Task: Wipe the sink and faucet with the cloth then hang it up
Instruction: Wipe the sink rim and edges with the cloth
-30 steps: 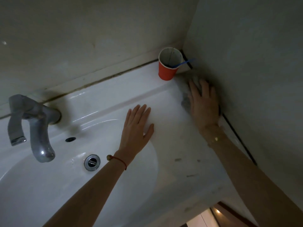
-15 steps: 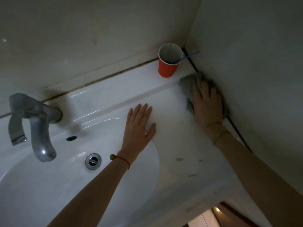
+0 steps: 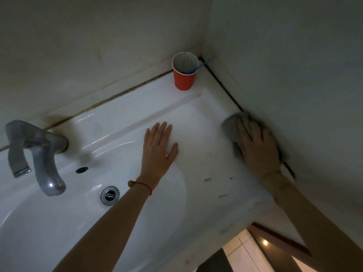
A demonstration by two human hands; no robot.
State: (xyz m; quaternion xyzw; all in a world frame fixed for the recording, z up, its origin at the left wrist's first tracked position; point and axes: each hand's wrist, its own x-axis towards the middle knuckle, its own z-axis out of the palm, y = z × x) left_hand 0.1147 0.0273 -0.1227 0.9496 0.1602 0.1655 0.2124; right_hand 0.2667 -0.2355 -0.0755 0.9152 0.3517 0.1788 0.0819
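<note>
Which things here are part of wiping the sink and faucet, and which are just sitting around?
Part of the job:
cloth, pressed flat under the right hand
sink, with the left hand flat on it
faucet

Just sitting there:
red cup in the back corner
blue stick in the cup

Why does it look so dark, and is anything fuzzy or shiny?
Head view: the room is dim, so the walls look murky; the right hand and grey cloth are smeared, probably motion blur; white glare streaks shine on the sink and a glint shows on the faucet.
</note>
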